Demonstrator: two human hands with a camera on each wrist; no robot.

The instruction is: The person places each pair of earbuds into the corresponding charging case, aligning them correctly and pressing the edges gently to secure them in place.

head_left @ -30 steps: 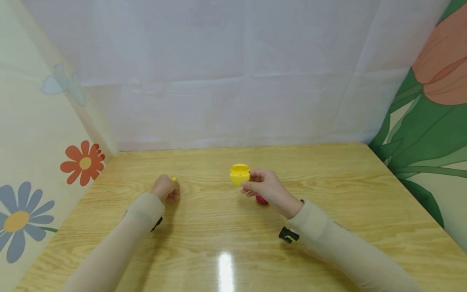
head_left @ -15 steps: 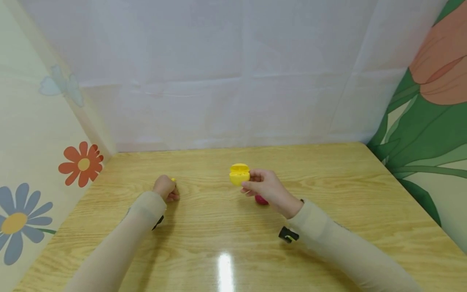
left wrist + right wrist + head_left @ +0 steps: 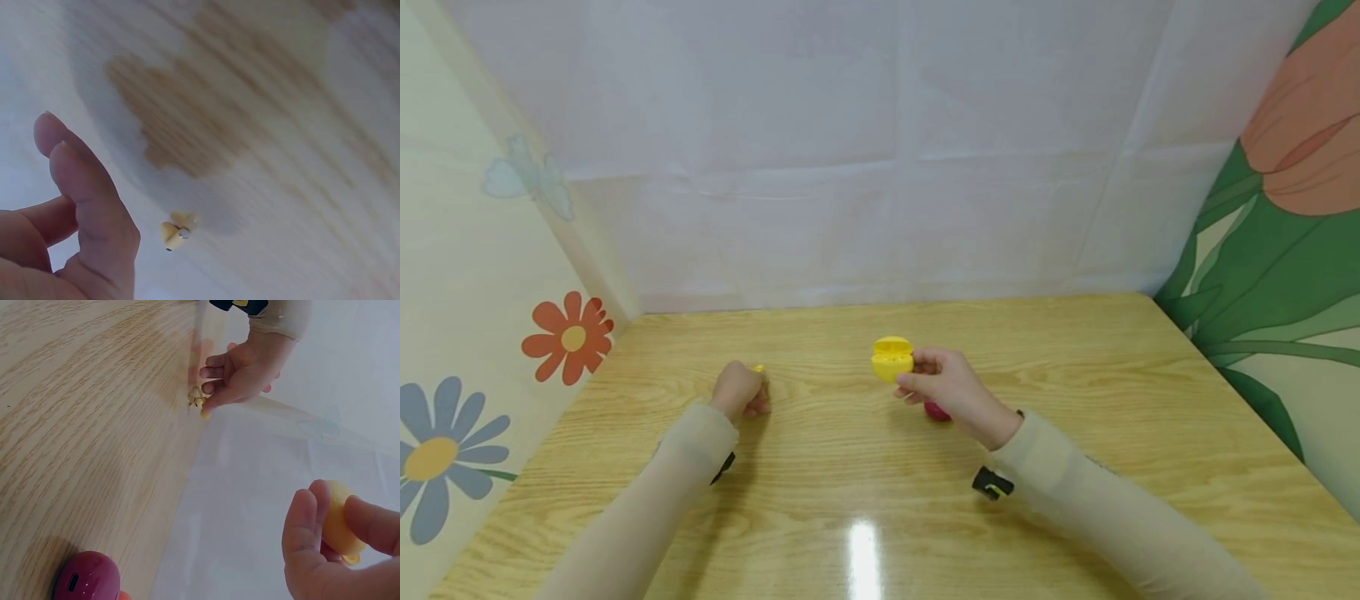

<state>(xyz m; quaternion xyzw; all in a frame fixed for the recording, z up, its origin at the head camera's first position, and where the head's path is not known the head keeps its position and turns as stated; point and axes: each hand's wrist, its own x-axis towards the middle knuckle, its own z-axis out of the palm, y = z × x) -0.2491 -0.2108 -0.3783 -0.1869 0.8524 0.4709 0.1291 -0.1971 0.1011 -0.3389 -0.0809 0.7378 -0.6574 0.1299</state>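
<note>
My right hand holds a yellow earbud case above the table, its lid raised. In the right wrist view thumb and fingers grip the case from both sides. At the left, my left hand is low over the table, fingers bent downward. A small yellow earbud shows at its fingertips in the right wrist view, partly hidden by the fingers. Small yellow pieces with a silver spot, yellow earbuds, show beside the bent fingers in the left wrist view.
A magenta rounded case with a port slot lies on the wooden table, partly under my right hand. A white sheet rises behind the table's back edge. Flower-printed walls stand on both sides.
My left hand shifts only slightly around the same spot. The right hand and the open yellow case stay in place.
</note>
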